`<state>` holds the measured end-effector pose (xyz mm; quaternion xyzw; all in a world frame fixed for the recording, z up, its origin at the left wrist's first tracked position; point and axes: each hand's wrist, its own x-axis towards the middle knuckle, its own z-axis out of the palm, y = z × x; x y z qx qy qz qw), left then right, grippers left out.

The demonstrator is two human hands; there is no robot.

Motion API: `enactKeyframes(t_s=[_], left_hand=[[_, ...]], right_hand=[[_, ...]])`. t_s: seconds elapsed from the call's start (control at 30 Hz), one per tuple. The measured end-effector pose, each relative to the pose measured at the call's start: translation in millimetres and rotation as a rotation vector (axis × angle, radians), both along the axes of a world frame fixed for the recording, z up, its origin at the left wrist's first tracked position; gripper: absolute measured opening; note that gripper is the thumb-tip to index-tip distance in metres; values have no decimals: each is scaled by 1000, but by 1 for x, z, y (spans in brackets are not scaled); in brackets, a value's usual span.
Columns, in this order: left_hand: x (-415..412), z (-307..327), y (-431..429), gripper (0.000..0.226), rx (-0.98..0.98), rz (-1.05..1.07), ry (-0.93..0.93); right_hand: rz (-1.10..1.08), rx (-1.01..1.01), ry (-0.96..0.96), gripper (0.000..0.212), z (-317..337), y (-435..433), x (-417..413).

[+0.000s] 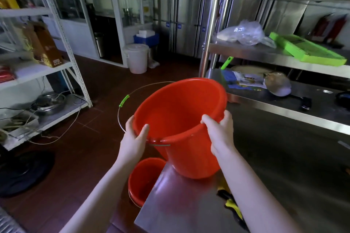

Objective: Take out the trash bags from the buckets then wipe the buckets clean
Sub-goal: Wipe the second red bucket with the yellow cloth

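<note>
Both hands — left (134,138), right (220,134) — grip red bucket (181,119) rim.

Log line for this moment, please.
red bucket: tilted, base at steel table corner, no bag visible | left hand: grips rim | right hand: grips rim | second bucket: on floor

Head-worn wide-angle view, facing forward and down, close range

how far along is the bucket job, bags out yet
Done: no trash bag shows in the red bucket or the second bucket on the floor. In hand: left hand and right hand grip the red bucket's rim, tilted on the steel table. Left: wiping; neither hand holds a cloth.
</note>
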<state>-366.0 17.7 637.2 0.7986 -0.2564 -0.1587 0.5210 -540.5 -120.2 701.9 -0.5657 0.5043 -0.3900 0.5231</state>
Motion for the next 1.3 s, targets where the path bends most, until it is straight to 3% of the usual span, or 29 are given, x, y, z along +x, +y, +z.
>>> enactKeyframes(t_s=[0.17,0.4,0.57,0.73,0.83,1.03,1.17,1.3], left_hand=[[65,-20,18,85,-84,-15,367],[140,-45,45,109,-74,82,439],[198,-73,59,102,46,180,406],[248,-109,76,84,206,175,394],[281,-127,78,92,277,200,393],[364,-153,39,68,235,265,467],[414,-174,-5,77,242,330,604],[444,-205,-40,46,347,192,708]], right_hand=[[-20,17,-87,73,-15,32,53],[-27,131,-165,53,-41,52,110],[37,192,-179,47,-64,53,149],[127,264,-126,55,-101,41,199],[159,323,-112,57,-128,30,235],[139,481,-167,60,-179,-18,316],[95,556,-154,64,-213,-57,357],[50,586,-125,62,-240,-89,385]])
